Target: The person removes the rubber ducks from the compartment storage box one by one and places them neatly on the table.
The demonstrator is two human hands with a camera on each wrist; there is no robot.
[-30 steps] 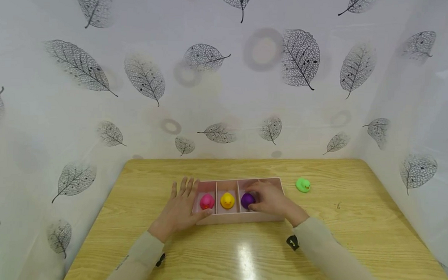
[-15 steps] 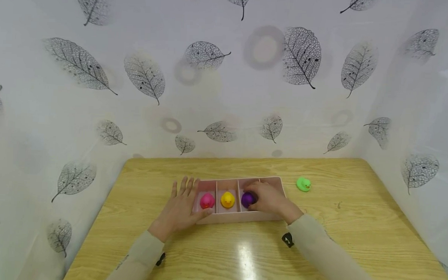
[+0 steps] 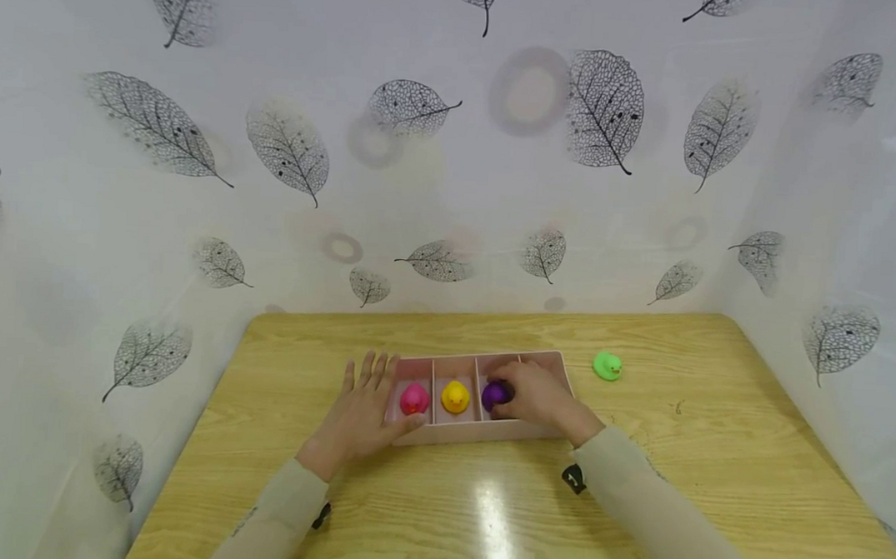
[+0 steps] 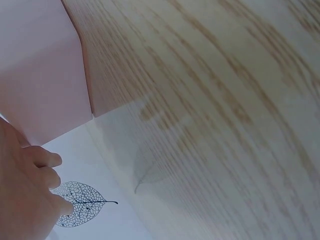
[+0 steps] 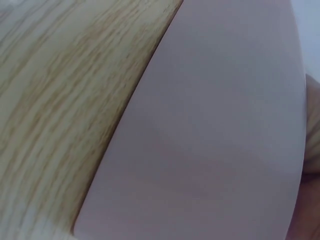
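A pink divided box (image 3: 479, 432) lies on the table, with a pink rubber duck (image 3: 414, 397) in its leftmost compartment and a yellow rubber duck (image 3: 454, 396) in the one beside it. In the third compartment, the thumb and fingers of my right hand (image 3: 539, 393) hold a purple rubber duck (image 3: 494, 395), partly covered by the hand. My left hand (image 3: 363, 417) rests at the box's left end, fingers straight and spread, thumb over the near rim. Each wrist view shows the box's outer wall (image 5: 200, 125) and part of a hand (image 4: 22, 185).
A green rubber duck (image 3: 607, 366) sits on the wooden table (image 3: 423, 512), right of the box. White sheeting with a leaf print (image 3: 604, 107) surrounds the table at the back and sides. The right hand hides much of the box's right end.
My right hand and forearm have shifted slightly left, and the fingers sit a little differently on the purple rubber duck. The left hand and the other ducks stay in place.
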